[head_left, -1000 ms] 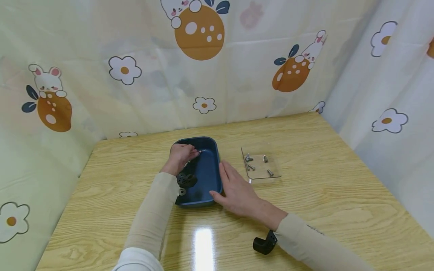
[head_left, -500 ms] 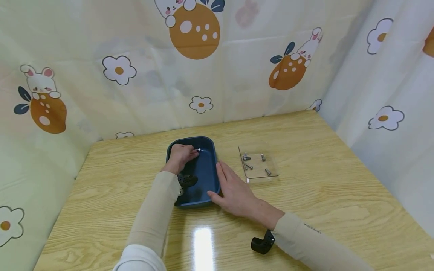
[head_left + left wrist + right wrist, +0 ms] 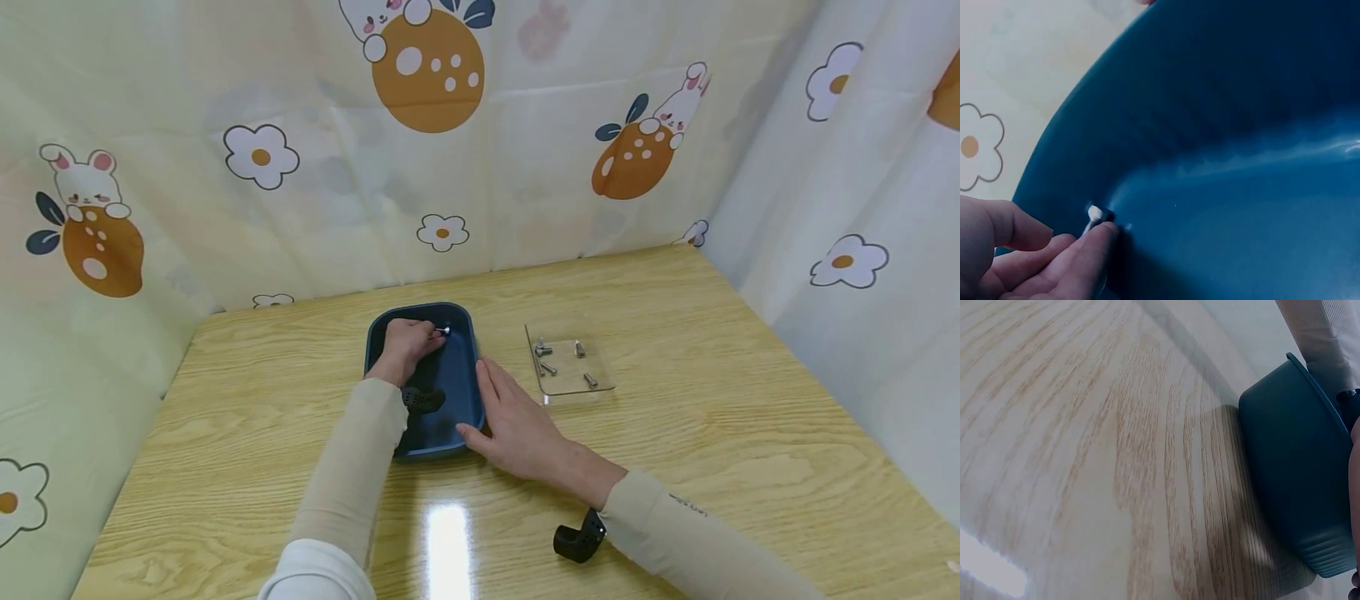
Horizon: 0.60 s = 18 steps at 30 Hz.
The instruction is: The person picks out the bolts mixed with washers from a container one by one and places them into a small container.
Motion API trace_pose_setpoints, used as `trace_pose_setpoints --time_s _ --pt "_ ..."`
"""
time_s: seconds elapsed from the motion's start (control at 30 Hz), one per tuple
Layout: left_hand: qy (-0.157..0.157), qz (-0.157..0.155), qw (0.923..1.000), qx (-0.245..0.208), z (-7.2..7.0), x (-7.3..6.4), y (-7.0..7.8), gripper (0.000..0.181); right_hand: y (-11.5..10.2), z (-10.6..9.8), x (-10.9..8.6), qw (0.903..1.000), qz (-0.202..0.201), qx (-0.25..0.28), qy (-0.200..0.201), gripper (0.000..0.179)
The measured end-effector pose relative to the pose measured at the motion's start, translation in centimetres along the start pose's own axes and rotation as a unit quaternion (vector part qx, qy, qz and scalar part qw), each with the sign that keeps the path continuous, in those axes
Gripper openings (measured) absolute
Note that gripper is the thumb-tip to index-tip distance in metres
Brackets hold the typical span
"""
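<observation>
A deep blue plastic basin [image 3: 452,400] stands in the middle of the table. Inside its far part, my left hand [image 3: 408,340] reaches down over the left rim. Its fingers pinch a small silver screw [image 3: 444,331], whose pale head [image 3: 1094,213] sticks out past the fingertips near the basin's corner in the left wrist view. Against the basin's right wall rests my right hand [image 3: 521,425], fingers straight, thumb over the near right rim. The right wrist view shows the basin's outer wall [image 3: 1294,462] and only a sliver of that hand.
Right of the basin, a clear plastic tray [image 3: 566,385] holds several silver screws [image 3: 591,381]. Behind the wooden table [image 3: 712,400] hangs a patterned curtain [image 3: 337,217]. Each wrist carries a black camera mount [image 3: 579,540].
My left hand shifts slightly right in the basin, and the screw's head shows more clearly. A round grey piece seen earlier by the left wrist is now hidden. The right hand stays against the basin.
</observation>
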State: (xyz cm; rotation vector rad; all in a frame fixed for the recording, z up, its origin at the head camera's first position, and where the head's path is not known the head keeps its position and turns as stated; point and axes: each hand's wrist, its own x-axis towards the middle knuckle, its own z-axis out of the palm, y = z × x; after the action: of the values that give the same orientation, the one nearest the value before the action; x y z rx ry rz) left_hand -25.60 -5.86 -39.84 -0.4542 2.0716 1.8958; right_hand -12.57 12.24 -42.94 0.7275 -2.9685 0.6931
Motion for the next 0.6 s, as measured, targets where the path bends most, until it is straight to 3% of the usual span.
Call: trace_pose_setpoints --time_s 0.6 --pt "-0.024 -0.019 0.9993 -0.021 1.7 0.5 -0.3 0.029 0.1 0.1 -0.1 1.0 0.002 0.006 0.002 0.091"
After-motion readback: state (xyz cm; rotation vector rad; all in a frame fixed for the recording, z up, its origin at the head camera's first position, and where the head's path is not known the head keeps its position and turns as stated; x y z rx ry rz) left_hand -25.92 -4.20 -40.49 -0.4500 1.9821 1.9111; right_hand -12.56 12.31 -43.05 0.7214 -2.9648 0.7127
